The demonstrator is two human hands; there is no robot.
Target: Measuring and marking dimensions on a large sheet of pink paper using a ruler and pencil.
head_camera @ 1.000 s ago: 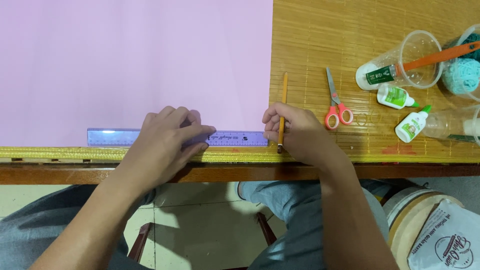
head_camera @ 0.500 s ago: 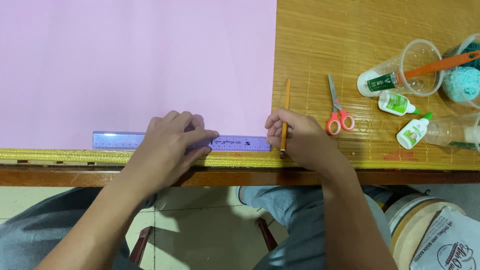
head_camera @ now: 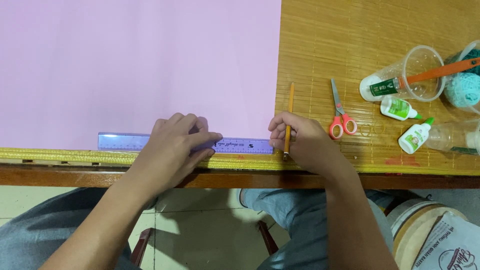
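Pink paper covers the bamboo mat — tiled floor below.

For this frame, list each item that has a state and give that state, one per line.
pink paper sheet: flat on the mat, unfolded.
ruler: flat along the sheet's near edge, pressed by the left hand.
pencil: gripped in the right hand.
scissors: closed, lying free.
plastic cup: tipped on its side.
two small glue bottles: capped, lying down.

Red-handled scissors, three glue bottles, clear plastic cups, teal yarn on bamboo mat.
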